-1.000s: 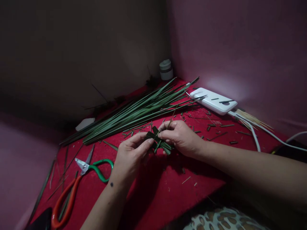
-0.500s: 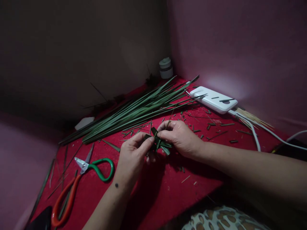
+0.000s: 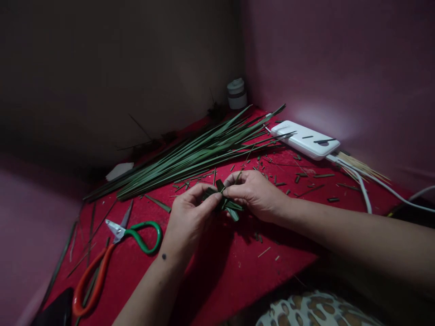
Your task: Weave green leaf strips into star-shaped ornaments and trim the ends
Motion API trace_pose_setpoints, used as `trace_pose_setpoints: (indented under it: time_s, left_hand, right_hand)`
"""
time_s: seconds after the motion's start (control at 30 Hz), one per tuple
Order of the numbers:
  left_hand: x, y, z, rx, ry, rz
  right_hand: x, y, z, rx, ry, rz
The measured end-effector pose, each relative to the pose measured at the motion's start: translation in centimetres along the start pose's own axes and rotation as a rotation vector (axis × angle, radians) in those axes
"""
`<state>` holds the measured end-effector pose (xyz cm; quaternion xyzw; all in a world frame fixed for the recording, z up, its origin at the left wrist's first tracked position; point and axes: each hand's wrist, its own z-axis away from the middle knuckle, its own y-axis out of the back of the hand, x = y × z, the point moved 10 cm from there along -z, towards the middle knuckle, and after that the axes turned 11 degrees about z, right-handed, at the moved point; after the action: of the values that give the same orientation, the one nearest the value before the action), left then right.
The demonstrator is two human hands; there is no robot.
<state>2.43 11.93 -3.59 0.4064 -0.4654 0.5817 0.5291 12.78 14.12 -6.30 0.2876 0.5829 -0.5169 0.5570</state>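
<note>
Between my two hands is a small folded piece of green leaf strips (image 3: pixel 232 211), with short ends sticking out. My left hand (image 3: pixel 194 206) pinches its left side between thumb and fingers. On the other side, my right hand (image 3: pixel 254 194) is closed with thumb and forefinger at the folds, and a thin strip rises beside its fingers. The fingertips hide part of the folded leaf. Behind the hands lies a bundle of long green leaves (image 3: pixel 190 158). Scissors (image 3: pixel 117 232) with one green and one orange handle lie spread apart left of my left hand.
A white power bank (image 3: pixel 302 138) with cables and leaf bits on it lies at the right, beside thin pale sticks (image 3: pixel 365 166). A white jar (image 3: pixel 237 94) stands in the back corner. Leaf scraps litter the red cloth (image 3: pixel 217 271). A dark object (image 3: pixel 56 310) sits at lower left.
My hands remain on the folded leaf with nearly the same grip. The left fingers have shifted slightly, and fingertips seen below the leaf are now hidden. The view has moved a little.
</note>
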Motion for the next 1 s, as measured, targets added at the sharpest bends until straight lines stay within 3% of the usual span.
trace_pose_setpoints:
  time_s: [0.17,0.37,0.7,1.0]
  left_hand:
    - [0.26,0.14,0.01,-0.001,-0.016,-0.069]
    - [-0.52,-0.09,0.0,-0.04,0.06,-0.042]
    - [0.21,0.09,0.32,0.038,0.028,-0.055]
    - [0.43,-0.24,0.37,0.027,0.019,-0.119]
  right_hand:
    - [-0.22,0.16,0.11,0.028,0.013,0.038]
    - [0.1,0.06,-0.07,0.006,0.02,0.03]
    - [0.37,0.43,-0.23,0.018,0.042,0.013]
    - [0.45,0.64,-0.15,0.023,0.058,0.058]
